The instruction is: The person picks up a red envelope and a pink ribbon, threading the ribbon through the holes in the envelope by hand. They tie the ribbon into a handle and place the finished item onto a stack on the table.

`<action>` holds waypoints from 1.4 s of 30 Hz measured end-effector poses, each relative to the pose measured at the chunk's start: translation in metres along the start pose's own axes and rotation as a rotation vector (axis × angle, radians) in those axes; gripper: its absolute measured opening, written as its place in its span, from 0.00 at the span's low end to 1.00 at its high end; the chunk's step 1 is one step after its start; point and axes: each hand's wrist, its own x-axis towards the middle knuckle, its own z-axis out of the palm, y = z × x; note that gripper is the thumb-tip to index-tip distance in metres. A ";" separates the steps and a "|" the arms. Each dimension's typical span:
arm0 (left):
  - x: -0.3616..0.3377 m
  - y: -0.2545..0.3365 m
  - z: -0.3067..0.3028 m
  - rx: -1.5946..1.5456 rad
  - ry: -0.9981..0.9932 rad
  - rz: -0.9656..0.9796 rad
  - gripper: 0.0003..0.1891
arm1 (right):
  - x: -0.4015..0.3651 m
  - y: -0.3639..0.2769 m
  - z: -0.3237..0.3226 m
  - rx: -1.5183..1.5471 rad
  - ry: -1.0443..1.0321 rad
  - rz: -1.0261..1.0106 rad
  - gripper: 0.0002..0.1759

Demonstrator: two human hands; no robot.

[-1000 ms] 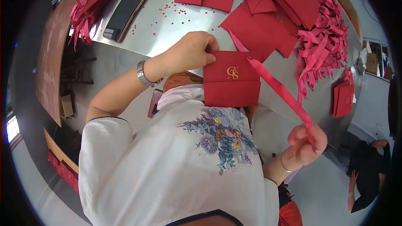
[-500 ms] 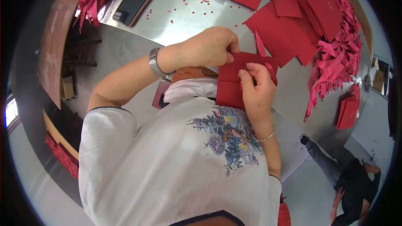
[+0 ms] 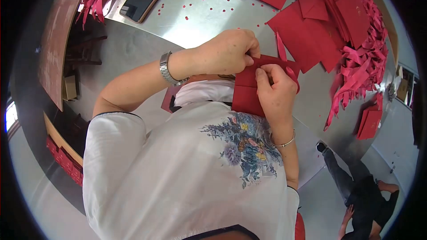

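Steel table [image 3: 200,22] strewn with loose envelopes [image 3: 311,40]. The red envelope [image 3: 245,98] is held low against the chest, long axis across the body. Left hand [image 3: 227,53] is pinched on its top-left edge, right hand [image 3: 276,95] clamped on the top-right, both equally near. The ribbon [image 3: 280,49] pokes up behind, its lower end hidden under the fingers.

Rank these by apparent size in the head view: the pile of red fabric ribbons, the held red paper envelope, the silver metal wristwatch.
1. Pile of red fabric ribbons.
2. Red paper envelope, partly hidden, nearer the camera.
3. Silver metal wristwatch.
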 end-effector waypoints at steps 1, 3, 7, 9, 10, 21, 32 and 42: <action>-0.001 -0.001 0.000 -0.002 0.005 0.007 0.06 | 0.000 0.000 0.001 0.017 -0.017 0.030 0.06; -0.002 -0.001 0.000 -0.006 0.012 0.014 0.06 | 0.003 0.001 0.002 0.002 -0.019 0.019 0.06; -0.005 -0.002 0.004 0.015 0.065 0.074 0.06 | 0.008 -0.008 0.001 -0.224 0.011 -0.169 0.07; -0.005 -0.001 0.006 0.034 0.092 0.111 0.06 | 0.008 -0.012 0.005 -0.430 -0.003 -0.245 0.07; -0.006 0.004 0.008 0.089 0.095 0.102 0.06 | 0.008 -0.013 0.006 -0.634 -0.014 -0.318 0.07; -0.011 -0.003 0.007 0.031 0.126 0.050 0.07 | 0.008 -0.018 -0.005 -0.309 -0.097 -0.182 0.07; -0.008 -0.003 0.000 0.055 0.014 0.041 0.07 | -0.010 -0.006 0.001 0.096 0.029 -0.028 0.05; -0.010 -0.003 -0.007 -0.048 0.000 -0.012 0.07 | -0.005 -0.006 0.013 0.095 0.073 -0.013 0.05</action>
